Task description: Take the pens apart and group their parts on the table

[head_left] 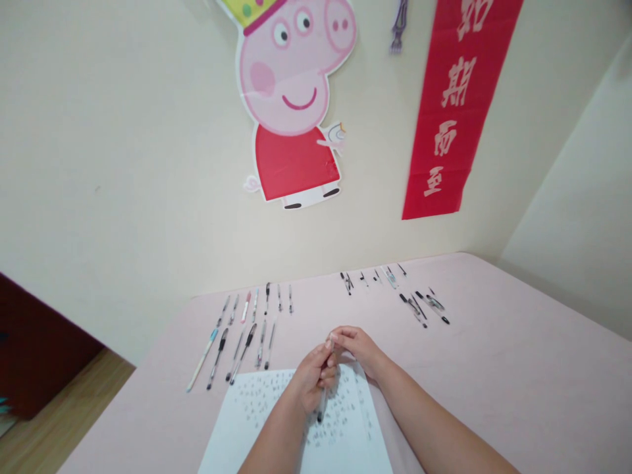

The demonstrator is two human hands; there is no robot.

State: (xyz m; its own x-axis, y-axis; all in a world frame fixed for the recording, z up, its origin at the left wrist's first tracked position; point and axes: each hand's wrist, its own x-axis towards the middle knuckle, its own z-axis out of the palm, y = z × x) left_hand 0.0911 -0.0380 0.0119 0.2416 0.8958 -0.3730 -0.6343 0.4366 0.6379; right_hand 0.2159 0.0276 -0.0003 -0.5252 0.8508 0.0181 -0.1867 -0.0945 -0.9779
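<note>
My left hand [315, 376] is wrapped round a slim pen [322, 403] with a see-through barrel. Its black end points down toward me, over a white sheet [220, 441] covered in handwritten characters. My right hand [359, 347] meets the left one at the pen's far end, thumb and fingers pinched together there. The grip hides most of the barrel and whatever lies between the right fingertips. Left of the hands, pens lie in two rows, among them a black-gripped pen [245, 354] and a cream pen with blue ends [202, 361].
Small pen parts [390, 276] lie at the table's back, with black pens and caps [429, 306] in a group at the right. The pink tabletop [494, 368] runs up to a wall bearing a pig cutout [296, 161] and a red banner [451, 125].
</note>
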